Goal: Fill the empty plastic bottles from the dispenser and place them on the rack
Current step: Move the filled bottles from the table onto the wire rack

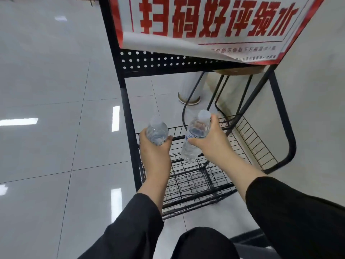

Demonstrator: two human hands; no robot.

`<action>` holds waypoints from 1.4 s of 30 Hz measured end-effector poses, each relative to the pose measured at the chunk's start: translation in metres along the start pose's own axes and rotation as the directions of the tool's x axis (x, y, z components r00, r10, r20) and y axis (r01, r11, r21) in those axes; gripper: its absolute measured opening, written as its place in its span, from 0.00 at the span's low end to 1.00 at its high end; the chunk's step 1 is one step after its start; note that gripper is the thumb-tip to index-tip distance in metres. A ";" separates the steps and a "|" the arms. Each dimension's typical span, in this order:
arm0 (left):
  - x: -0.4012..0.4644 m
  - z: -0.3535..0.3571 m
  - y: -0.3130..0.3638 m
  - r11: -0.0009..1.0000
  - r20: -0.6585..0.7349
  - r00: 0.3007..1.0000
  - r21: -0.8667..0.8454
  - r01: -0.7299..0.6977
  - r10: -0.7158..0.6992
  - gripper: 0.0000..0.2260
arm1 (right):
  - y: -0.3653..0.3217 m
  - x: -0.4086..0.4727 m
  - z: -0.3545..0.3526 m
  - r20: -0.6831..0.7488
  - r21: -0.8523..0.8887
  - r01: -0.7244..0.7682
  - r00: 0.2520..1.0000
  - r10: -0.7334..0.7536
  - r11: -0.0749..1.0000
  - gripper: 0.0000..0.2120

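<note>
At frame centre, the left hand (155,152) wraps its fingers around a clear capped plastic bottle (156,132), and the right hand (210,139) grips a second clear labelled bottle (194,139). Both bottles hang above the black wire rack shelf's (192,176) near edge, with open grey tiled floor (46,109) filling the frame's left.

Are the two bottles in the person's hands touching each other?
Apart. The head view shows floor and rack wire between the left hand's bottle and the right hand's bottle.
</note>
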State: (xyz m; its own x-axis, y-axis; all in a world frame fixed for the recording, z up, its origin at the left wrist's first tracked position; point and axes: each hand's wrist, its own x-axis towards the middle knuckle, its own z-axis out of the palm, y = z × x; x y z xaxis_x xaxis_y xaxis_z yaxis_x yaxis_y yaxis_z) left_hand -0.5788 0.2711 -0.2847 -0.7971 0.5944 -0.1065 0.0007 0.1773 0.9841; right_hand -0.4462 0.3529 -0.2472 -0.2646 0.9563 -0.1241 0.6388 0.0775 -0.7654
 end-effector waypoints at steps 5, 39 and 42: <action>0.016 0.011 -0.018 1.000 -0.089 0.996 0.023 0.002 0.000 0.26 | 0.007 0.023 0.027 0.034 0.011 -0.004 0.999 0.004 1.000 0.34; 0.050 0.023 -0.046 0.993 -0.080 0.996 0.111 0.049 -0.041 0.31 | 0.006 0.070 0.055 0.128 -0.007 -0.012 0.992 0.012 1.000 0.18; 0.051 0.023 -0.039 0.994 -0.050 0.997 0.083 0.069 -0.065 0.37 | 0.003 0.070 0.053 0.134 -0.022 -0.002 0.991 0.005 1.000 0.21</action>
State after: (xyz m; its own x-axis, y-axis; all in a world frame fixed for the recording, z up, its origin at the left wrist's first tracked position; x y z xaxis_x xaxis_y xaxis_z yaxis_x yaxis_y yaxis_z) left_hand -0.6055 0.3123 -0.3321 -0.8247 0.5416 -0.1629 -0.0041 0.2823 0.9593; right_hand -0.5012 0.4047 -0.2914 -0.3559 0.9103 -0.2114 0.6552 0.0817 -0.7511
